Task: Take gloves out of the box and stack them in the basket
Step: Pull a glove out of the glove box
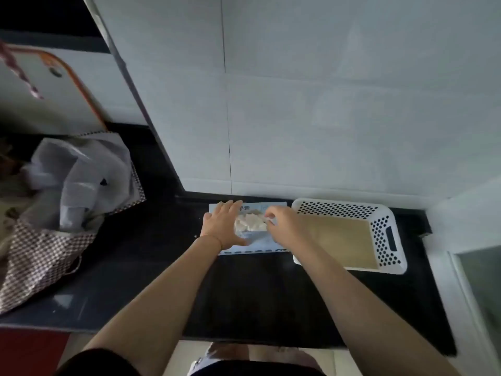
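A pale blue glove box (271, 244) lies flat on the black counter against the wall. Whitish gloves (250, 223) bulge from its top opening. My left hand (223, 222) lies flat on the box's left side with straight fingers. Over the opening's right edge, my right hand (282, 225) has curled fingers pinching the glove material. A white perforated basket (385, 234) stands right of the box, touching it; its beige bottom shows and I see no gloves in it.
A checkered bag (40, 256) with a grey plastic bag (81, 175) on it sits at the counter's left. A board with an orange rim (73, 74) leans at the back left. White wall tiles rise behind the box. The counter's front edge (257, 344) is near my body.
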The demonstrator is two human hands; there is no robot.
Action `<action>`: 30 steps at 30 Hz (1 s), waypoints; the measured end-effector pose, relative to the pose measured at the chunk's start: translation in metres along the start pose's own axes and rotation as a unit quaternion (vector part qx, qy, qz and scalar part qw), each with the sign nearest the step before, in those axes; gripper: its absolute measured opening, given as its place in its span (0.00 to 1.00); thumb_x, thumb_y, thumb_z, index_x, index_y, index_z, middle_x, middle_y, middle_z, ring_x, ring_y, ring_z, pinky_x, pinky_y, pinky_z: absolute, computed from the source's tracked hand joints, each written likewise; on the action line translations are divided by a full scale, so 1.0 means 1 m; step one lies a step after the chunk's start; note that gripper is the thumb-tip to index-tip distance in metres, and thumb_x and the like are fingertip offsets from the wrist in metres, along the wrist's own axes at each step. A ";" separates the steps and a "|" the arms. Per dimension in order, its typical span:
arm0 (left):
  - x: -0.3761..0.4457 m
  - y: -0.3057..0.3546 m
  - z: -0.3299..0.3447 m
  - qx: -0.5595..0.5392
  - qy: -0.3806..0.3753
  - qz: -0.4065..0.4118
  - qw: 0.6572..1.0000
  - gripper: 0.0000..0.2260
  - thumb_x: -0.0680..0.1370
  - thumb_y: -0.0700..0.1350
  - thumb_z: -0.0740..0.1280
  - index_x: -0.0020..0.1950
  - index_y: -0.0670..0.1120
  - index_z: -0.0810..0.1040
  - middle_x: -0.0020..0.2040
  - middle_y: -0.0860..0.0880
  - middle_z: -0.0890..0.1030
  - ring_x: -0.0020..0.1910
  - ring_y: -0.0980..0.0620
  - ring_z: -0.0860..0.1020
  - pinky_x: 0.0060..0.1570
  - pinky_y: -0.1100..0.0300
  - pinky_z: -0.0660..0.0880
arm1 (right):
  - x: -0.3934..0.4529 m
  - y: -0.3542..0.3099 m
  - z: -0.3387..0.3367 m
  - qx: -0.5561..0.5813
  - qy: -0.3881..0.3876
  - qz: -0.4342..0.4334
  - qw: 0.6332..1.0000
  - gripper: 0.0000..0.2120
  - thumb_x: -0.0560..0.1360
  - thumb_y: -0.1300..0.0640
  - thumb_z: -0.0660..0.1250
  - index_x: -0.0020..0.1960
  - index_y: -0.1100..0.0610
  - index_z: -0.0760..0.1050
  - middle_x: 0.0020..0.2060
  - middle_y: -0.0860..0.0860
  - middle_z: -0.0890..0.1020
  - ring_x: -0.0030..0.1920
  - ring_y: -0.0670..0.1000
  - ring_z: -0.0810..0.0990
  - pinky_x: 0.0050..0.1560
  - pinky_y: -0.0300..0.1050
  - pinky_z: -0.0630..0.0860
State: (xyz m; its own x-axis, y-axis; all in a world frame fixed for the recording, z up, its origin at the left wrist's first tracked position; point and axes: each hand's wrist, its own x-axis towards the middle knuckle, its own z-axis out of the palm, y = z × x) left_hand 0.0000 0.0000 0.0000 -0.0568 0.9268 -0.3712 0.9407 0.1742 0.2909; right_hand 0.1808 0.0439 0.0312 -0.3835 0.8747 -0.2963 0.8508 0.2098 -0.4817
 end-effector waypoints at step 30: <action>0.014 -0.001 0.009 0.022 -0.033 -0.020 0.999 0.49 0.67 0.61 0.76 0.79 0.54 0.51 0.80 0.49 0.52 0.80 0.46 0.46 0.76 0.46 0.51 | 0.013 -0.017 -0.053 0.187 0.206 -0.039 0.960 0.04 0.79 0.59 0.65 0.46 0.57 0.71 0.35 0.46 0.77 0.36 0.47 0.76 0.36 0.41 0.71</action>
State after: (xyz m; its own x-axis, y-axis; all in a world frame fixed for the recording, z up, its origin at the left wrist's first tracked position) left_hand 0.0016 0.0103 -0.0136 -0.0746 0.8948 -0.4403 0.9518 0.1956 0.2362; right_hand 0.1806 0.0748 0.0791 -0.2009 0.9773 0.0673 0.6065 0.1780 -0.7749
